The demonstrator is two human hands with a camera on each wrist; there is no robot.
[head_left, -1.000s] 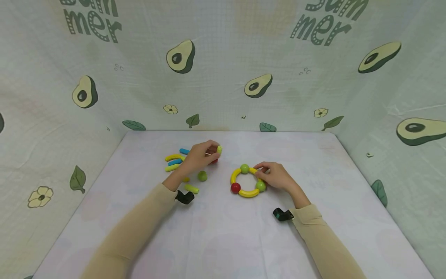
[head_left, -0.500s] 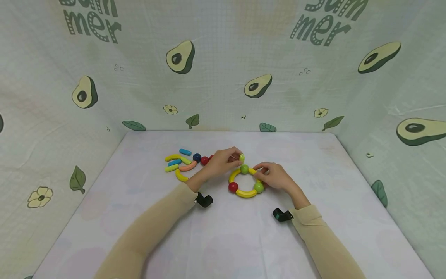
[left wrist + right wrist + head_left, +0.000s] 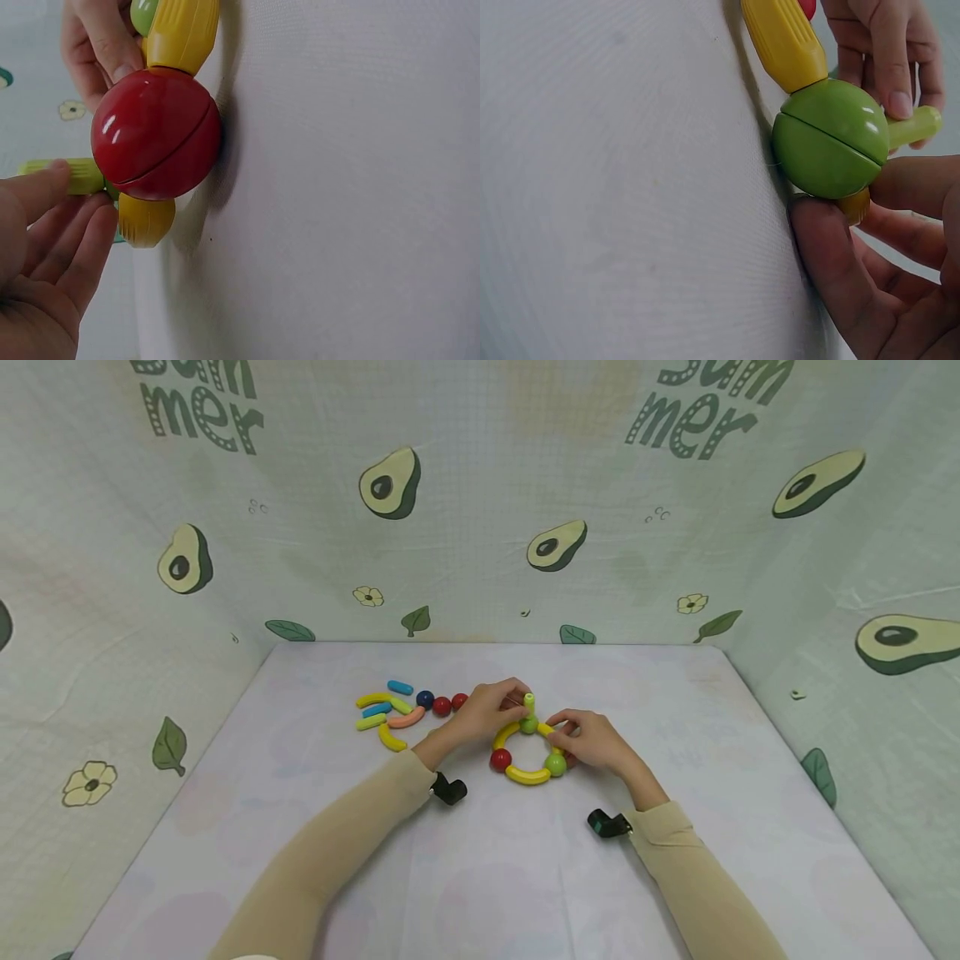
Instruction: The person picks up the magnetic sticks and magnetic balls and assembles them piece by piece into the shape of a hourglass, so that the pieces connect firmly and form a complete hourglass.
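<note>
A ring of yellow curved sticks (image 3: 527, 776) joined by balls lies on the table. A red ball (image 3: 500, 760) sits at its front left, a green ball (image 3: 555, 765) at its front right, another green ball (image 3: 528, 726) at the back. My left hand (image 3: 486, 712) pinches a light green stick (image 3: 529, 704), which stands upright against the back green ball; whether it is fully seated I cannot tell. With thumb and fingers, my right hand (image 3: 592, 739) holds the ring's right side, partly hiding the yellow stick there. In the left wrist view the red ball (image 3: 156, 135) appears close up.
Left of the ring lie loose pieces: blue sticks (image 3: 400, 687), a salmon curved stick (image 3: 407, 718), yellow curved sticks (image 3: 392, 738), light green sticks (image 3: 371, 722), a dark blue ball (image 3: 425, 699) and red balls (image 3: 442, 706). Another red ball (image 3: 572, 760) shows beside my right hand.
My left hand has carried the light green stick rightward from the loose pieces to the ring's back green ball. The ring has shifted slightly left; my right hand stays at its right side.
</note>
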